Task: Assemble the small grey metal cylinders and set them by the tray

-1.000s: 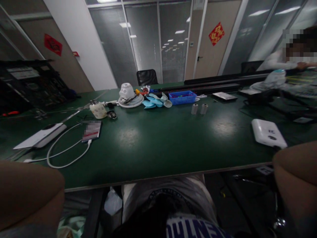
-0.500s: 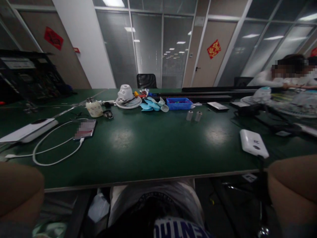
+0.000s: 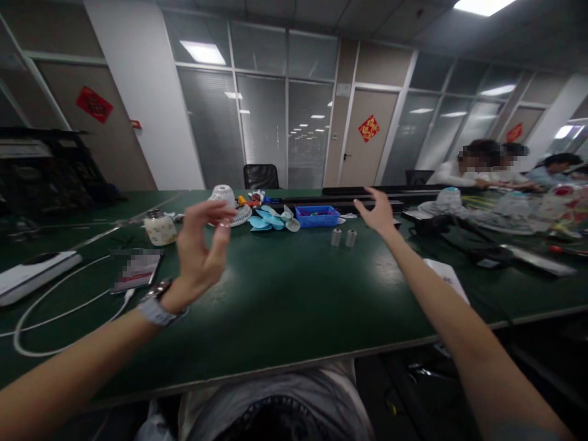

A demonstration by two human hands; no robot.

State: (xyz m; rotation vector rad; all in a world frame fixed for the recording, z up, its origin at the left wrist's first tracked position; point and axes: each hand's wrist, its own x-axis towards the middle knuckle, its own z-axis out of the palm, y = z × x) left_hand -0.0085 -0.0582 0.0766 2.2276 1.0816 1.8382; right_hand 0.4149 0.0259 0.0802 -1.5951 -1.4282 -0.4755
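Observation:
My left hand (image 3: 202,245) is raised above the left part of the green table (image 3: 285,306), its thumb and fingers apart and nothing between them. A watch circles that wrist. Beyond this hand, and partly covered by it, sits a white fan body with a round grille (image 3: 223,196). My right hand (image 3: 377,211) reaches out over the table with fingers spread, holding nothing. Two small metal cylinders (image 3: 343,237) stand upright just to its left. Between the hands, farther back, are light blue fan blades (image 3: 271,218) and a blue tray (image 3: 316,216) with small parts in it.
To the left are a cream bottle (image 3: 160,228), a phone (image 3: 138,271) with a white cable, and a white device (image 3: 39,275). My right forearm partly covers a white box (image 3: 448,275). Other people (image 3: 482,165) sit at the far right beside more fan parts.
Both forearms have come up from the lower edges, and my hands now extend forward over the table, fingers apart. The view has tilted up and turned slightly right.

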